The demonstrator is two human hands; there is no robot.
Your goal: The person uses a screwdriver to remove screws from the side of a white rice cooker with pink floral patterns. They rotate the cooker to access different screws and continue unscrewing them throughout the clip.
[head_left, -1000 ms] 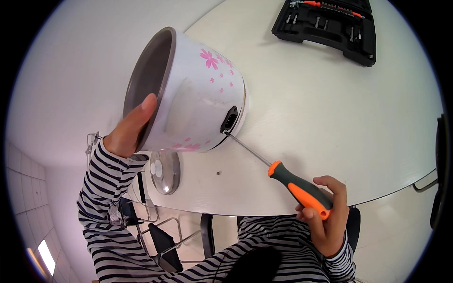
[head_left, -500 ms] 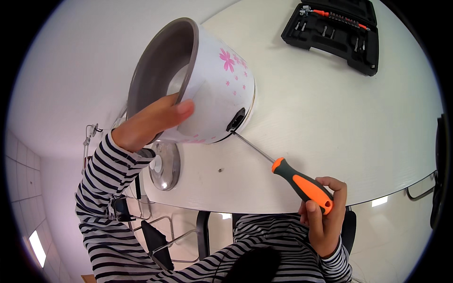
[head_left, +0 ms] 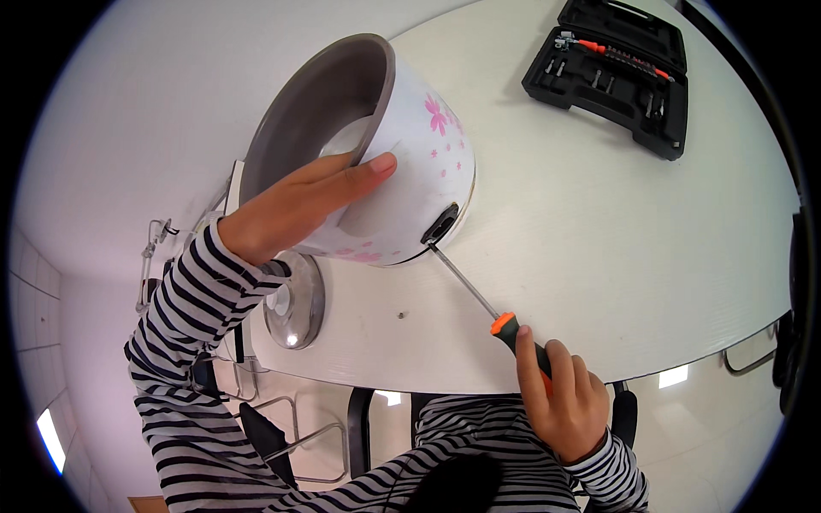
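A white electric cooker body (head_left: 419, 162) with pink flowers and a grey-brown inside lies tilted on the table, its mouth facing left. My left hand (head_left: 286, 203) is closed over its rim, thumb outside and fingers reaching inside. Low on the cooker's wall sits a black power socket (head_left: 440, 224). Against the near end of that socket rests the tip of a screwdriver (head_left: 505, 325) with a dark green and orange handle. My right hand (head_left: 566, 402) is wrapped round the handle, index finger stretched along it. Its palm side is hidden.
A glass lid (head_left: 295, 303) with a light knob lies left of centre near the table edge. One tiny screw-like piece (head_left: 401, 315) is on the white table (head_left: 564, 222). An opened black tool case (head_left: 637, 120) with bits stands at the far right. Chairs (head_left: 265, 432) are below.
My right hand has shifted its grip forward and over the screwdriver handle, covering most of it. The tip stays at the socket. The whole view has shifted slightly.
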